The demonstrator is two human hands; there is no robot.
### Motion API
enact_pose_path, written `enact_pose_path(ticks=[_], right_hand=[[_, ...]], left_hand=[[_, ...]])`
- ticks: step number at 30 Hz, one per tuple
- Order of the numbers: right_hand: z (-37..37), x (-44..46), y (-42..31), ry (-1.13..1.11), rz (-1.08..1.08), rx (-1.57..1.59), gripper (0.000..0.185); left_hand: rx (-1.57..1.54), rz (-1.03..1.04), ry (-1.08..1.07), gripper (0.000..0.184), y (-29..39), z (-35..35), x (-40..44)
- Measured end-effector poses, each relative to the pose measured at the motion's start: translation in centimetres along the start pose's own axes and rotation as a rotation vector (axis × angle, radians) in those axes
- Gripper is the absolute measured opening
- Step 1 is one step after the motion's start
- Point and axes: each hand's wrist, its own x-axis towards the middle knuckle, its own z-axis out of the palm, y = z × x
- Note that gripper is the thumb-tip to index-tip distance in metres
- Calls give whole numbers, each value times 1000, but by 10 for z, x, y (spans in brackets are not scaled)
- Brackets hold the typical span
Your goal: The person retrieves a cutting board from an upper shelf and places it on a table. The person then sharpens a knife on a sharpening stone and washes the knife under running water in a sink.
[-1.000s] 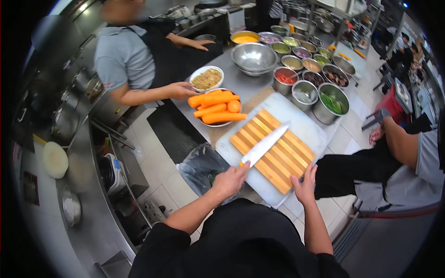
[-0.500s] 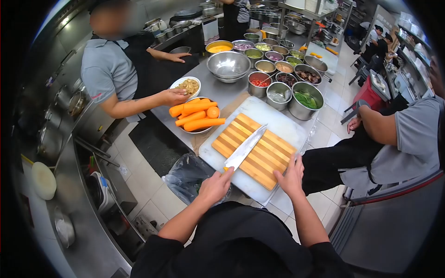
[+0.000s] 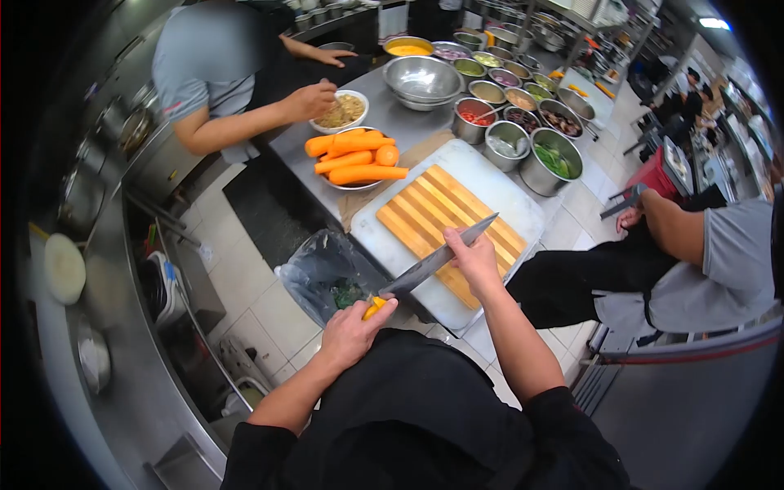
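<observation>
My left hand (image 3: 349, 331) is closed around the yellow handle of a large chef's knife (image 3: 425, 268). The blade slants up to the right, raised over the near edge of a striped wooden cutting board (image 3: 408, 219). Near the tip, my right hand (image 3: 476, 261) grips the blade, with its far fingers partly hidden. Under the wooden board lies a larger white cutting board (image 3: 465, 155). Peeled carrots (image 3: 351, 167) fill a metal bowl just left of the boards.
Metal pots of chopped food, including green vegetables (image 3: 555, 159), crowd the far side, beside an empty steel bowl (image 3: 423, 77). A lined bin (image 3: 306, 282) stands below the left edge. One co-worker's hand (image 3: 312, 100) is over a white bowl (image 3: 353, 122); another person (image 3: 678, 237) sits right.
The knife has been lifted off the wooden board and drawn toward me. My right hand has moved from the board's edge onto the blade. The co-worker's left-side hand has risen above the white bowl.
</observation>
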Motion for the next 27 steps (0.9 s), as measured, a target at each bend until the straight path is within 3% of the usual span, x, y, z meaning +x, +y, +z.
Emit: enact_pose_path(ticks=[11,17,18,23,26,27], right_hand=[[48,-7,-2,-577,-27,-7,43],[128,-55,2,-863,-53,-126,39],[145,-65,1,-923,-78,-143,38],[244,-156,-27,-1340,-49,-154,45],[315,-229,-13,-1495,-221,-263,48],[343,-245,2,-1549,-239,-329,47]], left_hand=[[87,-377,189,54,62,1,-85],[163,-764,212,63,96,0,-167],[128,-783,311,63,95,6,-184],[-132,-1299,542,62,121,-21,-274],[-8,-1417,931,59,147,-39,-357],[35,-1518,970,58,156,-46,-390]])
